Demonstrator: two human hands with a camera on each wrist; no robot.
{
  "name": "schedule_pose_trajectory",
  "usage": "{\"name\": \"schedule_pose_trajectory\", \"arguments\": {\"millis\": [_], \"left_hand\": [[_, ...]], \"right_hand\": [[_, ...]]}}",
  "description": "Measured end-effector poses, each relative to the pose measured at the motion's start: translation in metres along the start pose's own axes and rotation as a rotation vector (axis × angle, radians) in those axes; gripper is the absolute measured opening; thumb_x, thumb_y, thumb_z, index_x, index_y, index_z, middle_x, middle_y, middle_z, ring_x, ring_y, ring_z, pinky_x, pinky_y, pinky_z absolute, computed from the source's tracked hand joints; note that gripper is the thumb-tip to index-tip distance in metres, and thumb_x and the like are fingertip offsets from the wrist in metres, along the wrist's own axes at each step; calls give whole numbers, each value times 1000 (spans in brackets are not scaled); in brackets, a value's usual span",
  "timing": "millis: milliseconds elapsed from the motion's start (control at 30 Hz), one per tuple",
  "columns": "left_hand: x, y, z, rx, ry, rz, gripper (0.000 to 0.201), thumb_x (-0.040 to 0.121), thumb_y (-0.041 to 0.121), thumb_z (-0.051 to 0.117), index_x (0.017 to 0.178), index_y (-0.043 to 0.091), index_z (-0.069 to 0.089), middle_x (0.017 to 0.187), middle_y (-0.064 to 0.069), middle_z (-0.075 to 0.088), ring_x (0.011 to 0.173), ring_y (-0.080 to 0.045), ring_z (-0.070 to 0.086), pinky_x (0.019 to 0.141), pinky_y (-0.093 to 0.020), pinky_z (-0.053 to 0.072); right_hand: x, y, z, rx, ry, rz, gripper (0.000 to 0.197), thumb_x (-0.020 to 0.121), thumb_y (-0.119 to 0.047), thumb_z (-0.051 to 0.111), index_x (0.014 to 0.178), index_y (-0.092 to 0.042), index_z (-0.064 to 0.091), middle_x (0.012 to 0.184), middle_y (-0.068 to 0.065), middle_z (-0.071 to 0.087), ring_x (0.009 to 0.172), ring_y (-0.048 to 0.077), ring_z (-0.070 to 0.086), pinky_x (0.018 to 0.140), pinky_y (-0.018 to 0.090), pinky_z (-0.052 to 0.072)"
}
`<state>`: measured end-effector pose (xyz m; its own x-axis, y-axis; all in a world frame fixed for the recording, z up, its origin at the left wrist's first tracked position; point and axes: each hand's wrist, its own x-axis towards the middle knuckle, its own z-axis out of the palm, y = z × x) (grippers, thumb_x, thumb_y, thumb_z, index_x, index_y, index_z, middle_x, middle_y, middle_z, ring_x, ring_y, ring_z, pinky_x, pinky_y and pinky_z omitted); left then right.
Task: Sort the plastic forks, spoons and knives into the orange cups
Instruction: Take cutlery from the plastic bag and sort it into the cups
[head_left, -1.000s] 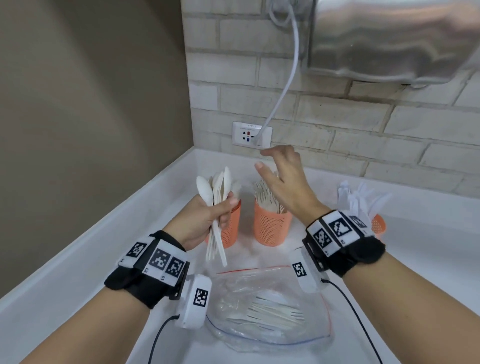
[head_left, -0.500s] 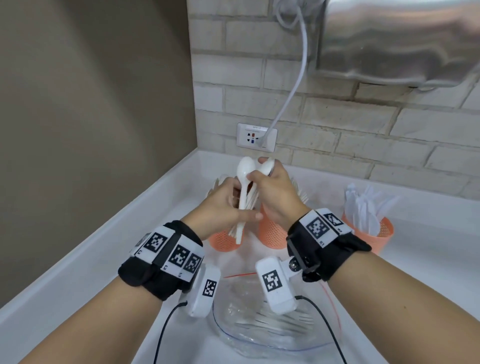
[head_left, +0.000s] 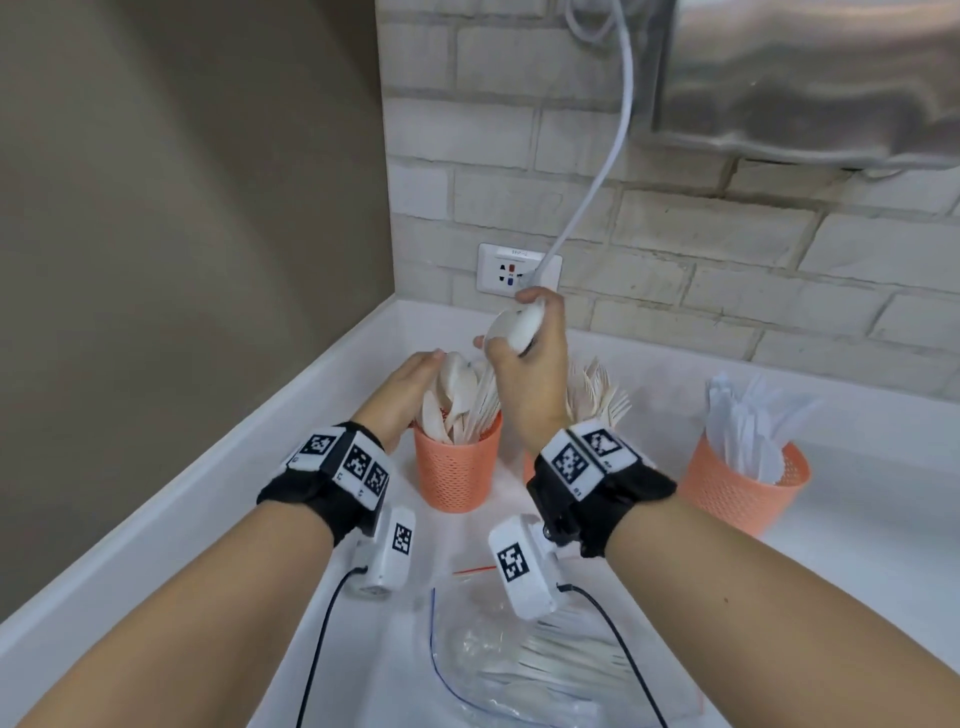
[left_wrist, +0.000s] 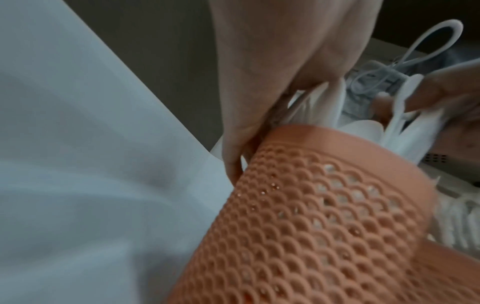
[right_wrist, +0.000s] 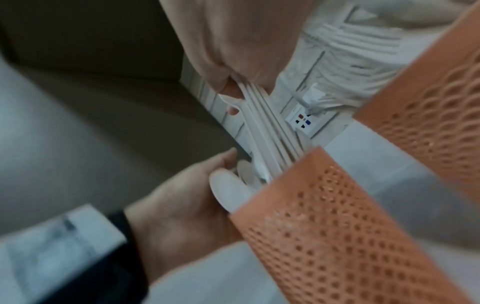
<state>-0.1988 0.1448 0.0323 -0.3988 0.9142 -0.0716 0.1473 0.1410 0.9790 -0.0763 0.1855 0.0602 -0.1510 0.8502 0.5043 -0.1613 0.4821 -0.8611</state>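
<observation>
Three orange mesh cups stand by the brick wall. The left cup (head_left: 457, 470) (left_wrist: 324, 205) (right_wrist: 337, 226) holds white spoons (head_left: 457, 395). My right hand (head_left: 522, 338) (right_wrist: 233, 51) grips a bundle of spoons (head_left: 519, 325) (right_wrist: 265, 127) by the bowl ends, with the handles reaching down into the left cup. My left hand (head_left: 413, 382) (left_wrist: 249, 82) (right_wrist: 182, 201) lies with straight fingers against the spoons at that cup's left rim. The middle cup (right_wrist: 428, 102) holds forks (head_left: 597, 389). The right cup (head_left: 743, 488) holds knives (head_left: 748, 415).
A clear plastic bag (head_left: 467, 649) with several forks (head_left: 561, 665) lies on the white counter in front of me. A wall socket (head_left: 519, 267) with a white cable (head_left: 602, 171) is behind the cups. A brown wall closes off the left side.
The spoon bundle went from my left hand to my right hand, which brought the handles down into the left cup. My left hand let go and moved to the cup's left rim.
</observation>
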Motion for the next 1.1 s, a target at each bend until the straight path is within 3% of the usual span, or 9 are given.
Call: {"name": "schedule_pose_trajectory", "arguments": {"millis": [100, 200, 300, 467, 600, 700, 867, 967, 1100], "left_hand": [[-4, -2, -1, -14, 3, 42, 47, 95, 50, 34, 127, 19, 50, 124, -6, 61, 112, -19, 58, 100, -39, 44], [-9, -1, 1, 3, 20, 101, 51, 93, 54, 33, 128, 21, 50, 126, 3, 57, 118, -13, 53, 104, -35, 38], [-13, 2, 7, 20, 28, 156, 52, 97, 48, 28, 138, 18, 42, 129, 12, 45, 124, -5, 41, 103, -24, 29], [-15, 1, 14, 59, 63, 196, 48, 101, 38, 24, 137, 12, 42, 134, 1, 46, 125, -8, 40, 105, -22, 27], [-26, 10, 13, 194, 314, 339, 28, 99, 27, 33, 118, 14, 49, 122, -2, 46, 112, -10, 45, 102, -20, 33], [-61, 24, 16, 223, 446, 558, 7, 92, 16, 47, 87, 12, 47, 91, -2, 48, 76, -1, 44, 71, -7, 36], [-112, 16, 33, 446, 45, 385, 25, 88, 21, 52, 66, 11, 47, 64, -1, 46, 62, -15, 42, 59, -26, 32], [-129, -8, 46, 859, -367, 110, 31, 85, 45, 57, 80, 15, 53, 90, -4, 51, 84, -21, 51, 76, -30, 44], [-143, -37, 65, 1046, -387, -75, 72, 73, 50, 68, 124, 16, 31, 121, -10, 45, 108, -28, 52, 90, -39, 47]], "right_hand": [[-11, 16, 1, -106, -132, -9, 36, 77, 5, 53, 100, -21, 43, 70, -3, 47, 54, 19, 48, 51, 29, 42], [-12, 18, 1, -219, -146, -29, 19, 77, -17, 52, 96, -15, 54, 90, 2, 50, 85, 21, 48, 77, 34, 42], [-9, 14, -3, -469, -181, -115, 37, 87, -28, 36, 110, -10, 59, 112, 7, 51, 108, 24, 43, 96, 34, 32], [-18, 20, -10, -935, -630, -85, 45, 99, -28, 23, 141, -22, 37, 152, 5, 29, 143, 29, 12, 116, 46, 13], [-14, -7, -16, -673, -526, -169, 40, 98, -17, 36, 138, -13, 41, 138, 13, 40, 131, 26, 34, 110, 37, 28], [-15, -37, -33, -629, -483, -155, 23, 93, -14, 46, 111, -10, 60, 104, 5, 53, 93, 17, 54, 85, 30, 44], [-52, -53, -87, -825, -992, 231, 18, 88, -7, 53, 74, -11, 63, 64, -1, 61, 57, 15, 60, 56, 15, 48], [-86, -36, -108, -977, -1268, 375, 12, 84, -8, 56, 85, -3, 67, 78, 9, 68, 65, 18, 62, 66, 28, 53], [-119, -5, -120, -1284, -1317, 278, 64, 72, -29, 72, 125, -6, 45, 118, 9, 45, 107, 24, 47, 83, 36, 46]]}}
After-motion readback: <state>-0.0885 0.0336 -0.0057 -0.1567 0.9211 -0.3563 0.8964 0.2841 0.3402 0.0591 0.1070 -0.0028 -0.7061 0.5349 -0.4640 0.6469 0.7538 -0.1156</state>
